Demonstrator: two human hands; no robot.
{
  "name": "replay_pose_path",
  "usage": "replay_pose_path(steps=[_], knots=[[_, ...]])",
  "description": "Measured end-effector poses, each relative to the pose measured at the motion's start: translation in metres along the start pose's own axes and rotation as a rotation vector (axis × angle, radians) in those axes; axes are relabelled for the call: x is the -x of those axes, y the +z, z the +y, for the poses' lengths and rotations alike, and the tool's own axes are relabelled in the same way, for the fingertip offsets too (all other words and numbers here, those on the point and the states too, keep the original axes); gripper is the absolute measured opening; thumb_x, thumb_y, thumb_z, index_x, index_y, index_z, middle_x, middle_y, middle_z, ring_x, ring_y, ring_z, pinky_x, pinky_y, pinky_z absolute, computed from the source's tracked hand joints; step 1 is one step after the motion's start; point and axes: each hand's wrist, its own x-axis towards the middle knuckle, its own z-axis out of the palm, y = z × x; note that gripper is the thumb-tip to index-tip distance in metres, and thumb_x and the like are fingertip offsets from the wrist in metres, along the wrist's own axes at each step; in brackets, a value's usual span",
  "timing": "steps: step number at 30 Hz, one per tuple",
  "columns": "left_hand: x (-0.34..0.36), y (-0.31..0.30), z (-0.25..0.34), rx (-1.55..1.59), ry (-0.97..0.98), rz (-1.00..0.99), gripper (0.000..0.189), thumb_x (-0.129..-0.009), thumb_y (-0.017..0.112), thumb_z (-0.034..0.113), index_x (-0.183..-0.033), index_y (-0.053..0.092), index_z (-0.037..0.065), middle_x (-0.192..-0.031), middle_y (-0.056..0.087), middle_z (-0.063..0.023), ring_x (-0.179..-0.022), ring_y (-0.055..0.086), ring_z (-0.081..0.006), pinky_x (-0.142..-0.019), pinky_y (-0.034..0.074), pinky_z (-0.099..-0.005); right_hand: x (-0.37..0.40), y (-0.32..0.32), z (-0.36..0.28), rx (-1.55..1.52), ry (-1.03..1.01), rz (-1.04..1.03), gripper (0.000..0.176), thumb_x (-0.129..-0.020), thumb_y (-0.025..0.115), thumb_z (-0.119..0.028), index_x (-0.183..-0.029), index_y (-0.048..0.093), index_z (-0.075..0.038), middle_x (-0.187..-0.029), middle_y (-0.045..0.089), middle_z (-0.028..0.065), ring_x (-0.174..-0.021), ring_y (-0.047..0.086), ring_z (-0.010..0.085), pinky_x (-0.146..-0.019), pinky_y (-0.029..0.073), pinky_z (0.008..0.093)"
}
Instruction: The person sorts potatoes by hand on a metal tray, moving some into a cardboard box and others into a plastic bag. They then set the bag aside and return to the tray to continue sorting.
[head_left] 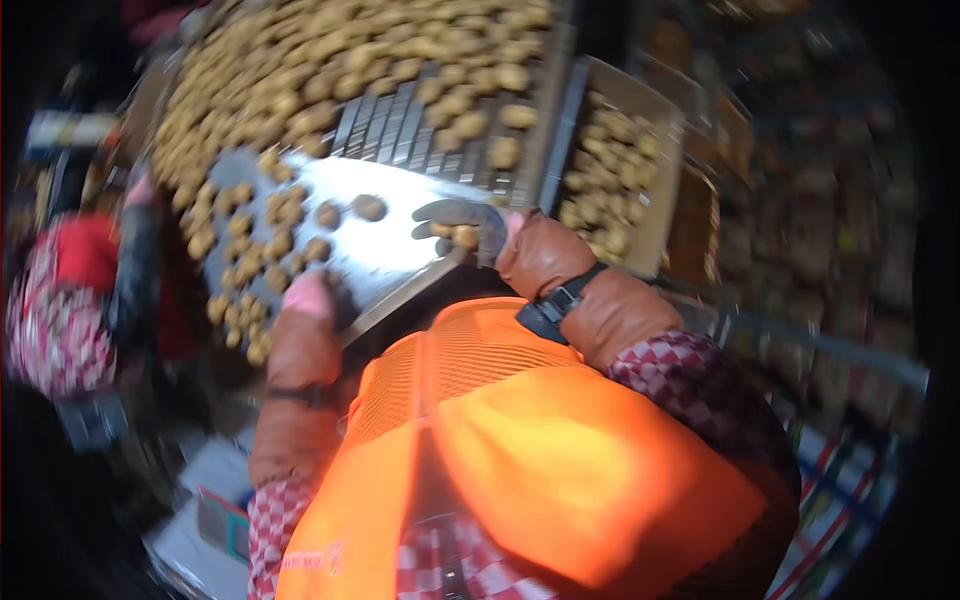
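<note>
My right hand (482, 218), in a grey glove with a pink cuff, is curled around a couple of small potatoes (464, 237) near the front edge of a shiny metal sheet (390, 245). At the sheet's left front is my left hand (338, 296), in a dark glove with a pink cuff. Motion blur and the sleeve hide its fingers, so what it holds does not show. Loose potatoes (280, 207) lie on the sheet just beyond it. Two single potatoes (368, 207) rest on the bright middle part, between the hands.
Behind the sheet, a slatted conveyor (400, 125) carries a thick layer of potatoes (330, 50). To the right stands a box (650, 225) with potatoes in it. A co-worker in a red and pink patterned garment (75, 300) is at the left. Most surroundings are blurred.
</note>
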Motion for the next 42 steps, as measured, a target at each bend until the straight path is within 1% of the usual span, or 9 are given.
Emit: replay_pose_path(steps=[3, 5, 7, 9, 16, 17, 27, 38, 42], knots=[[0.022, -0.013, -0.004, -0.765, 0.455, 0.105, 0.035, -0.087, 0.071, 0.034, -0.109, 0.072, 0.007, -0.093, 0.073, -0.0120, -0.087, 0.069, -0.0263, -0.078, 0.054, -0.0392, 0.076, -0.034, -0.023, -0.695, 0.144, -0.393, 0.044, -0.099, 0.060, -0.032, -0.133, 0.055, -0.005, -0.113, 0.069, 0.0113, -0.081, 0.067, 0.0152, -0.061, 0.055, 0.0229], [-0.064, -0.035, -0.066, 0.114, 0.297, -0.160, 0.035, -0.089, 0.068, 0.016, -0.123, 0.068, 0.005, -0.100, 0.074, -0.0108, -0.093, 0.069, -0.0196, -0.085, 0.054, -0.0376, 0.144, -0.078, -0.003, 0.101, -0.210, -0.154, 0.048, -0.098, 0.061, -0.038, -0.130, 0.057, -0.003, -0.109, 0.068, 0.0156, -0.085, 0.069, 0.0199, -0.068, 0.058, 0.0283], [-0.080, -0.034, -0.082, -0.080, 0.454, -0.067, 0.032, -0.086, 0.071, 0.016, -0.117, 0.069, 0.005, -0.100, 0.073, -0.0141, -0.091, 0.070, -0.0229, -0.082, 0.056, -0.0393, 0.222, -0.083, 0.014, -0.624, 0.017, -0.061, 0.047, -0.099, 0.060, -0.023, -0.136, 0.050, 0.005, -0.106, 0.069, 0.0148, -0.097, 0.067, 0.0207, -0.068, 0.060, 0.0348], [0.012, -0.005, -0.029, -0.927, 0.751, 0.196, 0.026, -0.091, 0.066, 0.020, -0.111, 0.069, 0.004, -0.096, 0.071, -0.0144, -0.085, 0.069, -0.0289, -0.078, 0.059, -0.0424, 0.316, -0.092, 0.037, 0.813, -0.118, 0.509, 0.043, -0.098, 0.060, -0.019, -0.133, 0.053, 0.005, -0.111, 0.068, 0.0151, -0.098, 0.066, 0.0217, -0.079, 0.056, 0.0325], [-0.091, -0.011, -0.055, 0.298, 0.299, -0.127, 0.043, -0.082, 0.082, 0.018, -0.117, 0.064, 0.001, -0.112, 0.069, -0.0121, -0.098, 0.068, -0.0263, -0.087, 0.055, -0.0361, 0.350, -0.096, 0.049, 0.559, -0.059, 1.303, 0.041, -0.098, 0.060, -0.022, -0.130, 0.058, 0.004, -0.114, 0.067, 0.0137, -0.097, 0.065, 0.0200, -0.086, 0.051, 0.0290], [0.025, 0.023, 0.018, -0.484, 0.629, 0.008, 0.048, -0.082, 0.082, 0.016, -0.122, 0.062, 0.001, -0.113, 0.067, -0.0126, -0.102, 0.066, -0.0238, -0.090, 0.054, -0.0346, 0.313, -0.094, 0.032, 0.216, -0.221, 1.220, 0.042, -0.098, 0.061, -0.023, -0.131, 0.058, 0.002, -0.115, 0.066, 0.0117, -0.099, 0.063, 0.0184, -0.087, 0.051, 0.0286], [0.137, 0.085, 0.090, -0.171, 1.030, -0.233, 0.055, -0.078, 0.071, -0.013, -0.130, 0.062, 0.002, -0.118, 0.058, -0.0125, -0.108, 0.064, -0.0254, -0.090, 0.056, -0.0346, 0.022, 0.077, -0.060, 0.103, -0.021, -0.008, 0.049, -0.094, 0.069, -0.020, -0.138, 0.053, -0.003, -0.112, 0.069, 0.0103, -0.095, 0.069, 0.0201, -0.075, 0.060, 0.0317], [0.118, 0.035, 0.016, 0.775, 0.678, -0.147, 0.050, -0.086, 0.069, -0.005, -0.134, 0.056, -0.003, -0.123, 0.065, -0.0137, -0.106, 0.067, -0.0237, -0.087, 0.056, -0.0313, -0.054, 0.121, -0.046, 0.643, 0.019, -0.224, 0.056, -0.093, 0.066, -0.026, -0.144, 0.051, -0.008, -0.117, 0.068, 0.0077, -0.099, 0.067, 0.0186, -0.085, 0.054, 0.0339], [0.131, 0.013, 0.013, -0.023, 0.782, 0.271, 0.045, -0.085, 0.071, -0.001, -0.129, 0.062, 0.000, -0.115, 0.069, -0.0098, -0.102, 0.068, -0.0208, -0.087, 0.055, -0.0302, -0.089, 0.149, -0.019, 0.955, -0.067, -0.061, 0.034, -0.092, 0.068, -0.028, -0.116, 0.070, -0.003, -0.100, 0.073, 0.0072, -0.088, 0.068, 0.0187, -0.079, 0.055, 0.0304]])
